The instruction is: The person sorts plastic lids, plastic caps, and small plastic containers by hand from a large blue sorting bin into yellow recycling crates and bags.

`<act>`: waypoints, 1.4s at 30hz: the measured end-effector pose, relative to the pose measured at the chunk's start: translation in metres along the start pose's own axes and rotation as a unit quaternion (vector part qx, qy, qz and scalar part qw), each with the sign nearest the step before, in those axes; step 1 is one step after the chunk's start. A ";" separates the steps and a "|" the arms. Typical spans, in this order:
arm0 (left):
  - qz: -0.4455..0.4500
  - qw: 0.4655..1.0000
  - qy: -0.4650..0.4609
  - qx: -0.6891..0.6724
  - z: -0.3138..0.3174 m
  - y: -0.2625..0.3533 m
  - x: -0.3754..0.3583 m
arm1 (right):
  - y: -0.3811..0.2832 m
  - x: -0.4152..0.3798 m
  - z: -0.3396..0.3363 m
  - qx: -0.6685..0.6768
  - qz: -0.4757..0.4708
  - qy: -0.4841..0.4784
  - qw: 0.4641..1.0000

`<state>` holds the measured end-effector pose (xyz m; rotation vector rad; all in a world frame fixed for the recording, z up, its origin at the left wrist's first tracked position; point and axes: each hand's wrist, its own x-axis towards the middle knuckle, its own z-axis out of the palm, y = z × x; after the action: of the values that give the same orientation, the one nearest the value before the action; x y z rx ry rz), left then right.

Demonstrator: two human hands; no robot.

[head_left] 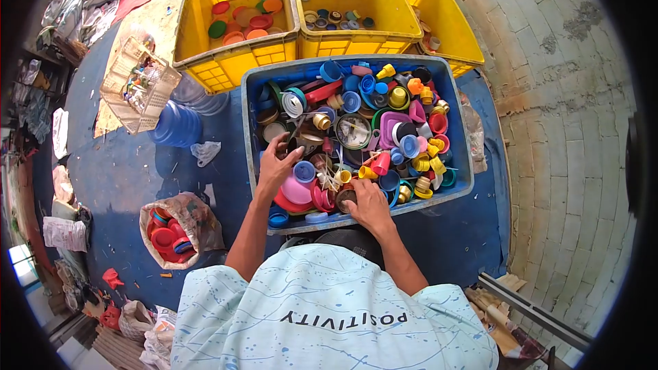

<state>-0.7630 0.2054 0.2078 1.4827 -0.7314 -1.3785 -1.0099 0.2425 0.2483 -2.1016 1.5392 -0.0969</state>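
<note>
A blue crate [255, 120] in front of me is heaped with plastic caps and lids of many colours. My left hand [275, 168] reaches over its left side, fingers curved and apart beside a dark piece and a brown cap. Low in the heap, my right hand [371, 204] rests with thumb and fingers apart, the thumb touching a dark round lid [346, 200]. Between the hands lie a blue cap [303, 171], a pink lid [295, 190] and white thin strips. A round lid with a clear centre [354, 131] lies higher up.
Behind the crate stand yellow crates [236, 65] with sorted caps and lids inside. At left are a cream basket [130, 113], a blue water jug [175, 125] and a sack [200, 229] of red and blue lids. A block wall [548, 96] rises at right.
</note>
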 end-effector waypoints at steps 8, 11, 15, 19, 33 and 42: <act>-0.017 0.901 -0.005 -0.433 -0.008 0.006 -0.066 | -0.013 0.015 0.003 -0.144 -0.056 -0.112 0.982; -0.029 0.872 -0.011 -0.489 0.002 0.002 -0.076 | -0.014 0.021 0.004 -0.160 -0.050 -0.148 0.975; -0.028 0.861 0.019 -0.507 0.018 0.001 -0.079 | -0.007 0.026 0.008 -0.172 -0.077 -0.173 0.967; -0.060 0.868 0.049 -0.491 0.022 -0.007 -0.076 | 0.001 0.030 0.022 -0.186 -0.089 -0.160 0.965; -0.101 0.863 0.092 -0.486 0.018 -0.012 -0.064 | 0.029 0.050 -0.014 0.116 -0.079 -0.084 0.987; -0.113 0.844 0.093 -0.517 0.023 -0.008 -0.056 | 0.026 0.057 -0.017 0.206 -0.009 -0.031 0.978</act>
<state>-0.7971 0.2533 0.2251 0.7925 0.3408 -1.4101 -1.0185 0.1789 0.2369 -1.7724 1.3303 -0.3247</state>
